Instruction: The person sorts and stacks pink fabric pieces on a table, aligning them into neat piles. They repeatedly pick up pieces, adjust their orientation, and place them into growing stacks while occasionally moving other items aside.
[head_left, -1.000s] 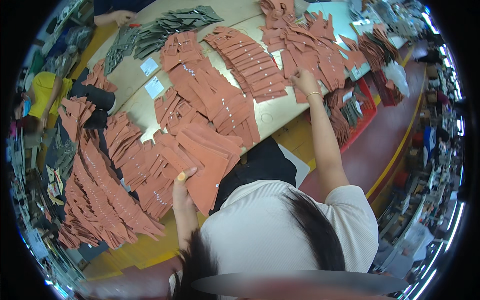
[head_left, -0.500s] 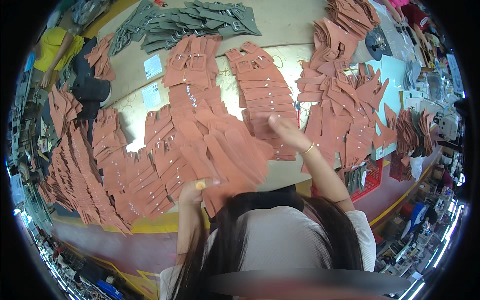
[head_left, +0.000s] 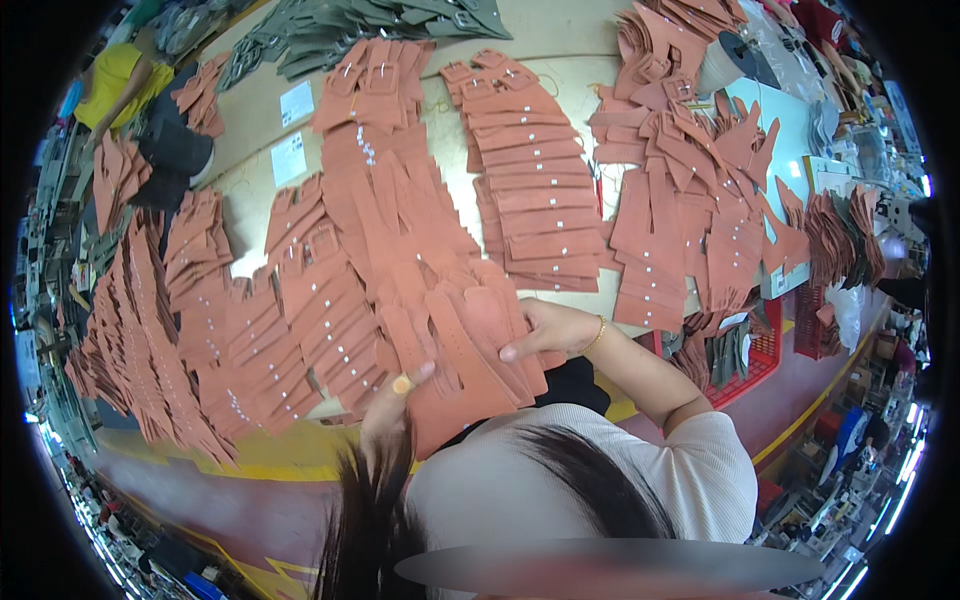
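Note:
A stack of terracotta leather strap pieces point(head_left: 465, 345) lies at the near edge of the table, some with punched holes and rounded ends. My right hand point(head_left: 550, 332) grips the stack's right edge, thumb on top and the other fingers mostly under it. At the left edge, my left hand point(head_left: 390, 405) is closed on the same pieces, with a yellow band round its thumb. Its other fingers are hidden. Beyond the stack runs a column of overlapping terracotta pieces, with buckled straps point(head_left: 370, 78) at its far end. Another overlapping row of leather pieces point(head_left: 535, 180) lies to the right.
More terracotta pieces point(head_left: 130, 340) cover the table's left side, and a heap point(head_left: 690, 190) lies at right. Green buckled straps point(head_left: 370, 35) lie at the back. A red crate point(head_left: 752, 350) stands below the right edge. A person in yellow point(head_left: 115, 85) is far left.
My right hand has come down and left from above the right-hand row onto the stack's right edge. My left hand stays at the left edge. The view has shifted slightly.

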